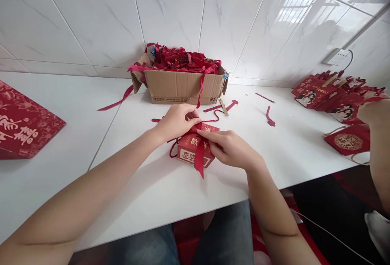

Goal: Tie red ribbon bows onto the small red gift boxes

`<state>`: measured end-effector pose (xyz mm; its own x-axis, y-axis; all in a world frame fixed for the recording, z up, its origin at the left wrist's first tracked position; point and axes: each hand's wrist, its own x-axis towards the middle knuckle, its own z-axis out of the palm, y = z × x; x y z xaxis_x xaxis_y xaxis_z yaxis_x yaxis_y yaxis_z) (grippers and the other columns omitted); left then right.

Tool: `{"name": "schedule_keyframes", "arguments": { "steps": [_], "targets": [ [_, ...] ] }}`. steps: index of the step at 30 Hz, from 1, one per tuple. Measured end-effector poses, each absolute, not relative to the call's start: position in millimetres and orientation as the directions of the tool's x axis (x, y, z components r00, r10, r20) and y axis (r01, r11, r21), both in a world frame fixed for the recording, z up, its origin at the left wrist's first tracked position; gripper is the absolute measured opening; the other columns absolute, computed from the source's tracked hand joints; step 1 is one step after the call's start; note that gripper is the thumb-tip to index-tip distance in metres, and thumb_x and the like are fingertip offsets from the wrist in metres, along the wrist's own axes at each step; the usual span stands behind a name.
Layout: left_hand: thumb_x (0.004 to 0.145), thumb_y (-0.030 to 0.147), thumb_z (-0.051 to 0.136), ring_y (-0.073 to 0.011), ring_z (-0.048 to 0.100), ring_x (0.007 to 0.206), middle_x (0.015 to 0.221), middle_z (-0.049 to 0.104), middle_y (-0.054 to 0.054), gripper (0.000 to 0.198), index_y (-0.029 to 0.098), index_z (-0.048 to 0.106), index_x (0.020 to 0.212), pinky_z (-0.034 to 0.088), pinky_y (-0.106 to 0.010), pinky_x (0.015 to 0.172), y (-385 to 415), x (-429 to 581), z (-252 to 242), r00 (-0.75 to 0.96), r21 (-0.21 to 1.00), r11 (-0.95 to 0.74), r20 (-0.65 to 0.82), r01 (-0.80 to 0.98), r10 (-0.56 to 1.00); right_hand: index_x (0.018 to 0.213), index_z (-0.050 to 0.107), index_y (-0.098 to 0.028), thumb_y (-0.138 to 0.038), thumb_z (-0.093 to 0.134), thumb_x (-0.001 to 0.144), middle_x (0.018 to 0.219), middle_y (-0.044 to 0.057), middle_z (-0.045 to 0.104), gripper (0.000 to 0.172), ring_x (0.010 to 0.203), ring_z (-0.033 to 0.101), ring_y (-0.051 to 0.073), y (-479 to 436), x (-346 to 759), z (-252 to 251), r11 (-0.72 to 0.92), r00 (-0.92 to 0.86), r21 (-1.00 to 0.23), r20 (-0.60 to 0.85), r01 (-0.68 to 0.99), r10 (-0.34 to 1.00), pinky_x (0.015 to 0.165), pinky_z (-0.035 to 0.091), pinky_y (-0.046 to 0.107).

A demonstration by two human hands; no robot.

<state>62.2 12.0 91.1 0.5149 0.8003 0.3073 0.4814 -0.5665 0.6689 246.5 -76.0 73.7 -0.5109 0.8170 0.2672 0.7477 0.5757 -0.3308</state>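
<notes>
Bringing the 2 hands together over the small red box, the person works at a red ribbon (199, 157) laid across its top. The small red box (190, 142) sits on the white surface (146, 200), directly between the hands and near the person, its patterned side with pale characters facing the near edge. The left hand (179, 122) comes in from the left and far side, its thumb and index finger pinching the ribbon above the box's top. The right hand (228, 147) is at the box's right side, its index finger pointing left onto the ribbon and its other fingers curled; whether it pinches the ribbon or only presses on it, I cannot tell. A loose ribbon end hangs down the near side of the box, and a dark red cord (172, 151) loops out at its left.

Beyond the hands, against the tiled wall (170, 9), stands an open cardboard carton (179, 85) heaped with red ribbons (189, 59), some trailing over its sides. Red scraps (269, 118) lie to the right. At far right are red gift bags (315, 92), with another person's arm (378, 131) near them. A larger red package (36, 122) lies at left.
</notes>
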Motion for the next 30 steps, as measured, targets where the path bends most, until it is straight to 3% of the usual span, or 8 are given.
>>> {"name": "schedule_keyframes", "arguments": {
  "steps": [6, 10, 19, 23, 30],
  "targets": [
    [0.080, 0.027, 0.060, -0.0156, 0.061, 0.072, 0.078, 0.068, -0.001, 0.015, 0.018, 0.061, 0.067, 0.049, -0.030, 0.071, 13.6, 64.6, 85.8, 0.508, 0.620, -0.601, 0.349, 0.504, 0.787, 0.134, 0.051, -0.015, -0.009, 0.036, 0.086, 0.097, 0.009, 0.072, 0.051, 0.066, 0.058, 0.015, -77.6, 246.3, 78.1, 0.643, -0.607, -0.177, 0.218, 0.745, 0.764, 0.058, 0.040, 0.027],
    [0.079, 0.026, 0.061, -0.0154, 0.060, 0.072, 0.078, 0.067, -0.002, 0.015, 0.018, 0.061, 0.067, 0.048, -0.030, 0.071, 16.5, 65.5, 80.6, 0.511, 0.615, -0.611, 0.361, 0.498, 0.780, 0.135, 0.051, -0.013, -0.009, 0.036, 0.086, 0.094, 0.010, 0.073, 0.051, 0.065, 0.058, 0.016, -78.1, 244.4, 80.3, 0.654, -0.628, -0.143, 0.190, 0.743, 0.755, 0.057, 0.039, 0.028],
    [0.080, 0.028, 0.061, -0.0155, 0.060, 0.071, 0.078, 0.069, -0.001, 0.013, 0.017, 0.063, 0.073, 0.046, -0.029, 0.067, 12.6, 55.6, 98.5, 0.555, 0.651, -0.580, 0.281, 0.489, 0.783, 0.131, 0.052, -0.019, -0.017, 0.044, 0.090, 0.076, 0.001, 0.069, 0.042, 0.057, 0.053, 0.011, -79.0, 249.3, 78.0, 0.547, -0.460, -0.431, 0.297, 0.718, 0.837, 0.056, 0.042, 0.023],
    [0.081, 0.028, 0.061, -0.0158, 0.060, 0.071, 0.079, 0.068, -0.002, 0.013, 0.017, 0.063, 0.073, 0.046, -0.029, 0.067, 12.0, 55.7, 99.0, 0.545, 0.636, -0.589, 0.299, 0.498, 0.784, 0.124, 0.058, -0.021, -0.018, 0.044, 0.092, 0.084, 0.003, 0.071, 0.035, 0.061, 0.057, 0.012, -79.6, 249.2, 77.1, 0.536, -0.446, -0.438, 0.297, 0.722, 0.844, 0.056, 0.043, 0.023],
    [0.082, 0.027, 0.059, -0.0158, 0.057, 0.071, 0.079, 0.064, -0.002, 0.017, 0.017, 0.057, 0.068, 0.045, -0.030, 0.069, 13.5, 60.8, 90.8, 0.532, 0.591, -0.615, 0.338, 0.522, 0.776, 0.127, 0.055, -0.019, -0.015, 0.040, 0.092, 0.085, 0.005, 0.070, 0.037, 0.061, 0.057, 0.013, -82.9, 249.8, 78.7, 0.568, -0.510, -0.432, 0.253, 0.700, 0.822, 0.056, 0.045, 0.025]
  ]
}}
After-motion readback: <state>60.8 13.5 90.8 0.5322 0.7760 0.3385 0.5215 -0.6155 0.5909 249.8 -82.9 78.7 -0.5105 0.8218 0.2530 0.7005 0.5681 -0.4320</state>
